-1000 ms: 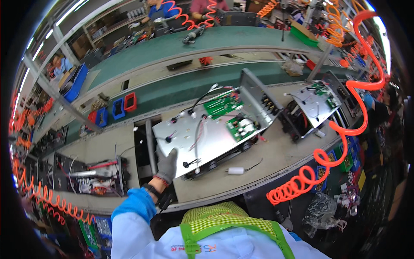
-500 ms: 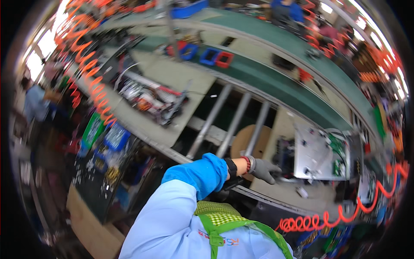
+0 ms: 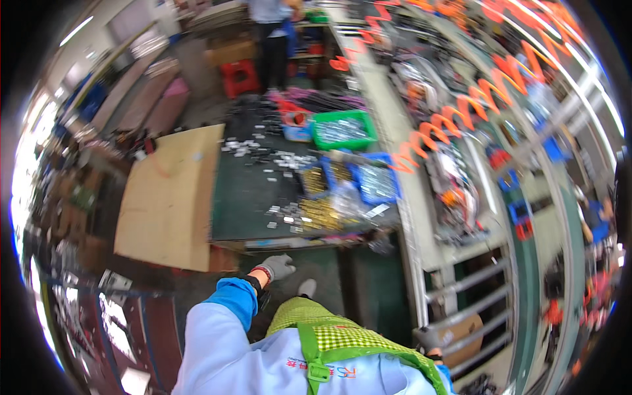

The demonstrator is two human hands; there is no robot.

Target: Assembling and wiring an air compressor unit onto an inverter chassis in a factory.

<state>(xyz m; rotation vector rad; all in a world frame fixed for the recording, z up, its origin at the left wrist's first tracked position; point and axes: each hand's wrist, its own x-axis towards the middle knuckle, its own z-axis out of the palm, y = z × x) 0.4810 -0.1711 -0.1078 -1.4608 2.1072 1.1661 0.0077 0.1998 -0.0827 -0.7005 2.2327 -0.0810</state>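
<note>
My left hand (image 3: 280,266), in a grey glove with a dark band and red beads at the wrist, hangs over the floor just below the near edge of a dark green workbench (image 3: 237,217). Its fingers look loosely apart and nothing shows in them. My right hand (image 3: 428,338), also gloved, is low at the right beside the metal rollers (image 3: 471,309); its fingers are too blurred to read. On the bench lie a green bin (image 3: 341,130) of small metal parts, a blue bin (image 3: 377,183) of silvery parts, a pile of brass-coloured pieces (image 3: 320,214) and scattered small white pieces.
A tan board (image 3: 168,197) stands left of the bench. The conveyor line (image 3: 411,250) runs along the right, with wiring and parts on it and a coiled orange air hose (image 3: 454,125) above. Farther back are a red stool (image 3: 239,79) and a standing person (image 3: 270,39).
My view has swung left, from the conveyor to the bench with the bins. My left hand has left the place beside the metal panel and is now over the floor; my right hand has come into view.
</note>
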